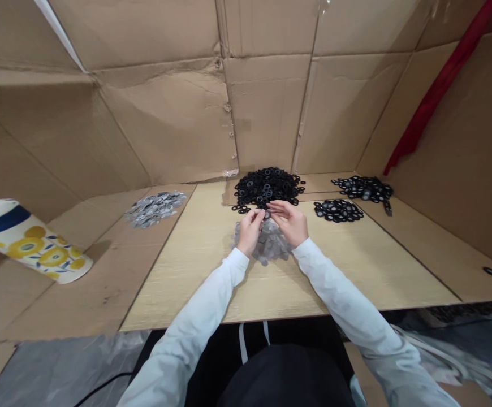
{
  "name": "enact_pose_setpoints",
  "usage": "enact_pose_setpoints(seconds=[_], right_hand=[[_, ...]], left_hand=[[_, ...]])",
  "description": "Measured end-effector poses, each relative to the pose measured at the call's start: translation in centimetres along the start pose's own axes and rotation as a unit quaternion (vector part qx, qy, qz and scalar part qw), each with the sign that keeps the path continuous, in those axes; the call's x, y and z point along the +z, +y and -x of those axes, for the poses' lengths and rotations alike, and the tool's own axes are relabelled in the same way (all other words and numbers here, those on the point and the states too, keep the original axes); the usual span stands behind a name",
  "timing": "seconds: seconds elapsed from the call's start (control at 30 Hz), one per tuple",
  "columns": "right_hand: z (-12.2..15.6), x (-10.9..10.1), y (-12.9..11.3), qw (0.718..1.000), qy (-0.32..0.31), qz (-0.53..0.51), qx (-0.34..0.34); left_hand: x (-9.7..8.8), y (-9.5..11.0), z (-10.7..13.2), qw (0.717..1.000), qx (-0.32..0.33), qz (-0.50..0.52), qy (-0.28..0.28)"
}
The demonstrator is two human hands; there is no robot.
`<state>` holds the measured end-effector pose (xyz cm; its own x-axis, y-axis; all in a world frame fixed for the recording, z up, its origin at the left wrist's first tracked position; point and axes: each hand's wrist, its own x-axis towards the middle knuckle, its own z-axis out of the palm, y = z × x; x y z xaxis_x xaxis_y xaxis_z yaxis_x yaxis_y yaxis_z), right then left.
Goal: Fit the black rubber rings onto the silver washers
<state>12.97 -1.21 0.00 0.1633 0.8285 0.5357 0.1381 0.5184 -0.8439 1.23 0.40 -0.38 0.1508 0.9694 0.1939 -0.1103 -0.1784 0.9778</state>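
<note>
My left hand (251,230) and my right hand (290,221) meet over a pile of thin translucent grey discs (268,246). Between their fingertips is a small dark ring (267,215) with a greyish centre, pinched from both sides. Just beyond the fingers rises a heap of loose black rings (267,186). To the right of my right hand lies a smaller pile of black rings with pale centres (338,211). Fingers partly hide the piece, so its details are hard to make out.
Silvery grey discs (155,208) are piled at left, near a flower-patterned cylinder (46,243). More pale-centred rings (365,187) lie at back right. One black ring (490,271) sits near the right edge. Cardboard walls (267,113) enclose the board (356,271); red cloth (436,96) hangs at right.
</note>
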Motion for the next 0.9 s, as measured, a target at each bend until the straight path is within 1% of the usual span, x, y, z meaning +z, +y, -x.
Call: enact_pose_setpoints(seconds=[0.13,0.2,0.27,0.37,0.53,0.63,0.73,0.9], right_hand=[[-0.41,0.01,0.26,0.996,0.009,-0.053,0.076],[-0.58,-0.05,0.23,0.992,-0.001,-0.062,0.106],[-0.66,-0.09,0.15,0.989,-0.012,-0.073,0.128],[-0.7,-0.07,0.08,0.981,-0.013,-0.105,0.161],[-0.71,-0.12,0.07,0.957,-0.016,-0.165,0.24],[-0.71,-0.18,-0.02,0.954,-0.01,-0.16,0.254],[-0.7,-0.2,-0.11,0.956,-0.006,-0.155,0.248],[-0.67,-0.37,-0.07,0.956,-0.031,-0.163,0.24]], left_hand=[[-0.09,0.06,-0.13,0.997,0.036,-0.05,0.044],[-0.08,-0.01,-0.17,0.995,0.049,-0.072,0.052],[-0.05,-0.08,-0.18,0.995,0.054,-0.074,0.049],[-0.01,-0.15,-0.15,0.997,0.04,-0.054,0.037],[-0.12,-0.13,-0.11,1.0,-0.007,0.01,0.023],[-0.11,0.0,-0.02,1.0,-0.015,0.018,0.01],[0.03,0.13,0.09,1.0,0.001,-0.007,0.008],[0.09,0.19,0.06,1.0,-0.004,-0.017,0.015]])
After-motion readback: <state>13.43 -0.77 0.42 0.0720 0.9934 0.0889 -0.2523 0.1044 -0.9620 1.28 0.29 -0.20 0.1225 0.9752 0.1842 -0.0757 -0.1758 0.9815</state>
